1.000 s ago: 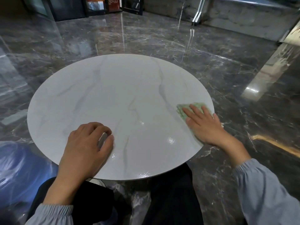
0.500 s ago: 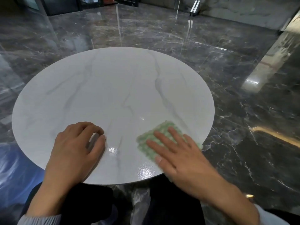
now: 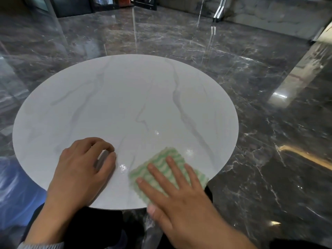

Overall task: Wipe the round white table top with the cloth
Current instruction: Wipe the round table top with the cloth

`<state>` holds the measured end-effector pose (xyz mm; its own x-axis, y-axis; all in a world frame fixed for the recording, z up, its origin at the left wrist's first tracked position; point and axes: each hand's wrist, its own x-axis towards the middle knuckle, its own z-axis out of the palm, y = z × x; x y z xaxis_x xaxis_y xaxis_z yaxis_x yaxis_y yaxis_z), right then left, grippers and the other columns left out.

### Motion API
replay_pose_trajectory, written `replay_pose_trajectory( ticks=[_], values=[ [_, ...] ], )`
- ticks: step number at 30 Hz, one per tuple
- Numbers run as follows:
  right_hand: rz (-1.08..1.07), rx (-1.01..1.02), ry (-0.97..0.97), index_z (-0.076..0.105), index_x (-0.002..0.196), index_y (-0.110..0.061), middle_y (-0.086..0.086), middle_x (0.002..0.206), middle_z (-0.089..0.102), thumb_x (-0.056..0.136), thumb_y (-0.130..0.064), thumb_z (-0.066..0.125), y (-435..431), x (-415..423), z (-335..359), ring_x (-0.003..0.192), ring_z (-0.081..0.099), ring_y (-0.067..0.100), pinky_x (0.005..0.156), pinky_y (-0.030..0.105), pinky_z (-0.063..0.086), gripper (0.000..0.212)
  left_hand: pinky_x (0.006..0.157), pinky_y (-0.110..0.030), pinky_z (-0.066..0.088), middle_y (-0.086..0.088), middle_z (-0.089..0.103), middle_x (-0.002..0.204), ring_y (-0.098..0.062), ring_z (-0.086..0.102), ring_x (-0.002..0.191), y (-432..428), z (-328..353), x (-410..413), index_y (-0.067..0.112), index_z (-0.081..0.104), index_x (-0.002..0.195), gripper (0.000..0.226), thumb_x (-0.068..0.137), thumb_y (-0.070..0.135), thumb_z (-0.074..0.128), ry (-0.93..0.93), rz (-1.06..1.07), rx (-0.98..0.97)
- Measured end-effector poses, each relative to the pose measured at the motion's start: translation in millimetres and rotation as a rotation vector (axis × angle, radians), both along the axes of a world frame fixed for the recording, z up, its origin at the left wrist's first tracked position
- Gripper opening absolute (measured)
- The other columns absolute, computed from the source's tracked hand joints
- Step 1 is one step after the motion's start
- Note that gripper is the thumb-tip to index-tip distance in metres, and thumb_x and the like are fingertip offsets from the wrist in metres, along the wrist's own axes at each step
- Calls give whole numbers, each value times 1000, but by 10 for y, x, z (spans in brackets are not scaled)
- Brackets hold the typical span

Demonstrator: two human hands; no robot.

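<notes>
The round white marble-veined table top (image 3: pixel 125 108) fills the middle of the view. A green-and-white patterned cloth (image 3: pixel 161 164) lies flat near its front edge, right of centre. My right hand (image 3: pixel 181 198) presses on the cloth with straight, spread fingers and covers its near part. My left hand (image 3: pixel 80 173) rests on the table to the left of the cloth, fingers loosely curled with the tips on the surface and nothing in them.
Glossy dark marble floor (image 3: pixel 269 141) surrounds the table. My dark-clothed legs (image 3: pixel 100 229) sit under the near edge. A blue blurred object (image 3: pixel 12 191) lies low at the left. Dark cabinets (image 3: pixel 75 4) stand far back.
My right hand has slid the cloth from the table's right edge along the rim to the near front. The left hand has stayed in place.
</notes>
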<state>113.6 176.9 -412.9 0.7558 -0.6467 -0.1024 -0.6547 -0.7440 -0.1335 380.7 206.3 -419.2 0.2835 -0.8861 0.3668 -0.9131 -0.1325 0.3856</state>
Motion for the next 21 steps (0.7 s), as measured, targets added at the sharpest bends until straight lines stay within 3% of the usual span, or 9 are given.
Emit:
replay_pose_trajectory(
  ticks=[2, 4, 6, 9, 14, 17, 21],
  values=[
    [30, 30, -28, 21, 160, -51, -16, 170, 18, 108, -55, 27, 58, -34, 14, 159, 12, 29, 119, 52, 8, 53, 89, -38, 36, 10, 65, 107, -26, 58, 107, 4, -4, 2, 30, 72, 99, 21, 92, 41, 55, 2, 3, -2],
    [0, 66, -84, 2, 155, -63, -33, 167, -8, 108, -59, 15, -120, -129, 109, 157, -19, 12, 123, 41, -12, 49, 89, -37, 35, 11, 65, 107, -25, 57, 107, 5, 1, -9, 29, 72, 99, 21, 92, 41, 55, 9, -3, -5],
    [-91, 113, -54, -13, 147, -71, -40, 158, -25, 101, -66, 1, -462, -271, 130, 149, -35, 3, 122, 37, -20, 48, 90, -38, 36, 12, 65, 107, -25, 58, 106, -2, 5, -3, 29, 72, 99, 19, 92, 40, 56, 17, -10, -6],
    [-299, 86, 4, -11, 143, -74, -37, 159, -22, 93, -70, -6, -1197, -505, 102, 154, -25, 7, 125, 44, -8, 50, 90, -42, 42, 11, 65, 105, -25, 59, 104, -8, 1, 5, 29, 72, 97, 18, 92, 38, 58, 33, -13, -21],
    [-536, 111, 79, -2, 157, -57, -20, 171, -9, 108, -53, 11, -2364, -708, 150, 158, -14, 19, 125, 56, -3, 50, 86, -48, 47, 11, 66, 102, -26, 61, 99, -17, 11, 12, 27, 72, 94, 16, 92, 35, 58, 31, -24, -44],
    [-550, 130, 107, -4, 158, -56, -19, 171, -11, 109, -51, 10, -2349, -632, 131, 158, -16, 21, 124, 58, -5, 51, 88, -49, 47, 12, 65, 102, -25, 61, 101, -11, 12, 18, 29, 72, 95, 15, 92, 35, 59, 41, -27, -26],
    [-509, 133, 57, -11, 155, -59, -22, 168, -20, 99, -61, -2, -1607, -590, 126, 155, -26, 17, 124, 53, -12, 57, 88, -51, 47, 9, 67, 103, -29, 62, 102, -9, 13, 16, 28, 72, 94, 15, 91, 35, 59, 42, -22, -45]
  ],
)
